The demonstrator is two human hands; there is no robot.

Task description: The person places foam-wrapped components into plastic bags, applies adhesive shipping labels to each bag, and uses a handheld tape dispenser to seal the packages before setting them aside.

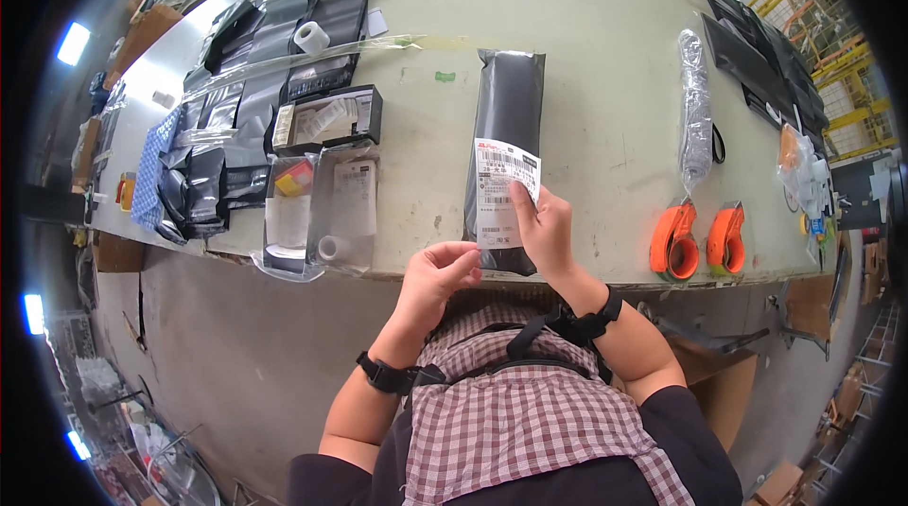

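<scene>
A long black plastic mailing bag (511, 95), packed full, lies lengthwise in front of me, its near end close to the table edge. Over its near half is a white printed shipping label (496, 186). My right hand (549, 234) comes in from the right, its thumb on the label's face and its fingers curled at the right edge. By the label's lower left corner, my left hand (440, 277) is closed in a pinch. Whether a bit of the label or its backing is between those fingertips is too small to tell.
Two orange tape dispensers (675, 243) stand near the front edge at right, below a wrapped grey folding umbrella (695, 109). To the left are open boxes (331, 123) of labels, a clear tray (284, 239), a white roll (311, 38) and heaped black mailing bags (255, 95).
</scene>
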